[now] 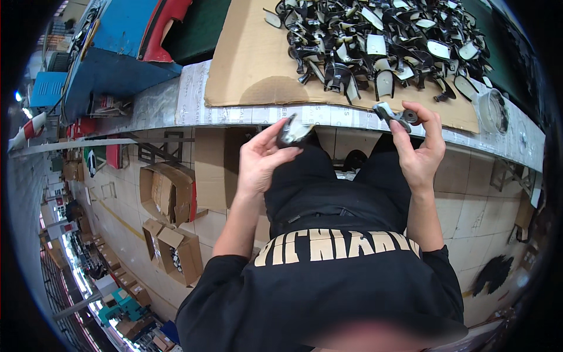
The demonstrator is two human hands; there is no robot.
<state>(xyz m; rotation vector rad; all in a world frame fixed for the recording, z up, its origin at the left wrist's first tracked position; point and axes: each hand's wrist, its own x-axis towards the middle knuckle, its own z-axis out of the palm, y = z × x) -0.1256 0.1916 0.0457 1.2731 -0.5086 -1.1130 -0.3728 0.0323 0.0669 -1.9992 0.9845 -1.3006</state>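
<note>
A pale-lined black piece [297, 132] lies between the thumb and fingers of the left hand [259, 157], close to the near edge of the worktable [192, 91]. The right hand [419, 144] pinches a second piece [384, 110], pale at one end and dark and rounded at the other. The hands are well apart, each closed on its own piece. Beyond them, a cardboard sheet [237, 58] covers part of the worktable and bears a heap of similar pieces [375, 44]. To the left stands a blue cabinet [120, 73]; below, open cardboard boxes [153, 190] rest on the tiled floor [120, 202].
</note>
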